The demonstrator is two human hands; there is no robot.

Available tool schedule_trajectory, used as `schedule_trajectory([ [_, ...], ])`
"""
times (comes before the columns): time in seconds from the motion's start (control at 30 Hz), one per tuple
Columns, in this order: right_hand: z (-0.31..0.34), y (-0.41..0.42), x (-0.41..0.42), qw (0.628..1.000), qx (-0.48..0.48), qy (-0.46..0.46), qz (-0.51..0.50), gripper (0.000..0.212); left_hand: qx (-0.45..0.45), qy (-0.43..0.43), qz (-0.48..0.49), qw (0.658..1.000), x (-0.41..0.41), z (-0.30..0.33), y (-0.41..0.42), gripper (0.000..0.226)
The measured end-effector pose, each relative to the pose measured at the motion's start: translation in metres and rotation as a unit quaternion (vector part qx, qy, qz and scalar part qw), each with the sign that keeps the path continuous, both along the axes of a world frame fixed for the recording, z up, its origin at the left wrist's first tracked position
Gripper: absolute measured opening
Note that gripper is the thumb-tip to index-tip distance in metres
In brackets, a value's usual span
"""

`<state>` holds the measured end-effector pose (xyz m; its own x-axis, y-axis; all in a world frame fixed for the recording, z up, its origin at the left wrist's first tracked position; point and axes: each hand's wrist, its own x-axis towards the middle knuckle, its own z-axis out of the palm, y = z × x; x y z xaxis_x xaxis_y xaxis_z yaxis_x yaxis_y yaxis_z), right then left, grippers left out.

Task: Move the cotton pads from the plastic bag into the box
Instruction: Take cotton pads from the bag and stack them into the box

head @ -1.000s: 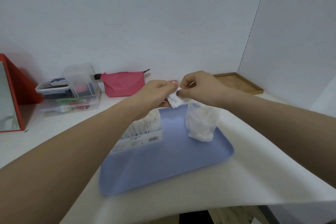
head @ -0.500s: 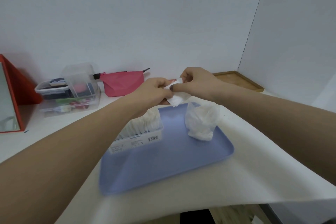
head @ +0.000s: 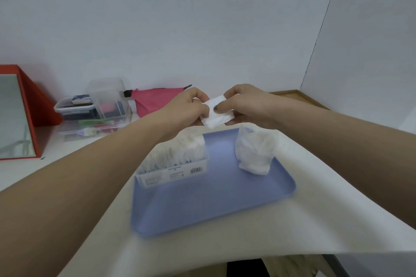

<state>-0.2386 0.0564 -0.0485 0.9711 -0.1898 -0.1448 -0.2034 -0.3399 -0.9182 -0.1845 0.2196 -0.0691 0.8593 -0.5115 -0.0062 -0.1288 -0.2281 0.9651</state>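
The box (head: 173, 164) on the blue tray (head: 216, 204) looks nearly full of cotton pads. Both hands, left hand (head: 188, 109) and right hand (head: 244, 105), pinch a few cotton pads (head: 217, 116) above it. The plastic bag (head: 255, 150), on the right, seems to hold some more.

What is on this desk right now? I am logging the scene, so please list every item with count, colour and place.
White square cotton pads: a few, white, pinched between both hands above the tray.
Clear plastic box: one, packed with white pads, tray's left.
Clear plastic bag: one, white pads inside, tray's right.
Blue plastic tray: one, desk centre.
Pink fabric pouch: one, by the wall.
Clear storage containers: stacked, left rear.
Red-framed mirror: one, far left.
Wooden tray: one, right rear corner.
Left hand: holds pads.
Right hand: holds pads.
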Motion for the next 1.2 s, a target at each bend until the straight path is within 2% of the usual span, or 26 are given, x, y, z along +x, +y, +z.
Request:
schedule_trajectory([
  [0.1,-0.001,0.009,0.005,0.998,0.060,-0.005,-0.007,0.031,0.029,-0.027,-0.004,0.999,-0.002,0.005,0.013,0.036],
  [0.23,-0.006,0.030,0.012,0.998,0.064,0.016,-0.001,0.027,0.161,-0.119,-0.037,0.979,-0.005,0.012,0.030,0.051],
  [0.33,-0.010,0.048,0.018,0.997,0.069,0.021,0.017,0.023,0.243,-0.208,-0.054,0.946,-0.004,0.010,0.040,0.050],
  [0.4,-0.013,0.061,0.023,0.997,0.071,0.027,0.027,0.025,0.263,-0.248,-0.048,0.931,-0.002,0.006,0.051,0.043],
  [0.53,-0.016,0.080,0.027,0.996,0.052,0.042,0.055,0.021,0.281,-0.272,-0.037,0.920,0.001,-0.001,0.069,0.041],
  [0.63,-0.018,0.093,0.030,0.999,0.007,0.025,0.042,0.022,0.325,-0.273,-0.047,0.904,0.007,-0.010,0.085,0.048],
  [0.7,-0.023,0.104,0.033,0.996,-0.087,-0.010,0.032,0.024,0.367,-0.272,-0.048,0.888,0.016,-0.020,0.102,0.056],
  [0.8,-0.033,0.124,0.032,0.978,-0.200,-0.038,0.034,0.037,0.466,-0.262,-0.048,0.844,0.028,-0.041,0.130,0.065],
  [0.87,-0.043,0.135,0.033,0.976,-0.213,-0.027,0.048,0.037,0.455,-0.234,-0.006,0.859,0.033,-0.055,0.144,0.052],
  [1.0,-0.064,0.154,0.033,0.965,-0.250,0.019,0.081,0.036,0.344,-0.115,0.087,0.928,0.036,-0.069,0.155,0.025],
  [1.1,-0.073,0.166,0.033,0.952,-0.292,0.009,0.088,0.032,0.260,0.009,0.086,0.962,0.030,-0.072,0.154,0.015],
  [1.2,-0.077,0.173,0.033,0.928,-0.362,-0.041,0.081,0.033,0.205,0.056,0.078,0.974,0.025,-0.076,0.148,0.009],
])
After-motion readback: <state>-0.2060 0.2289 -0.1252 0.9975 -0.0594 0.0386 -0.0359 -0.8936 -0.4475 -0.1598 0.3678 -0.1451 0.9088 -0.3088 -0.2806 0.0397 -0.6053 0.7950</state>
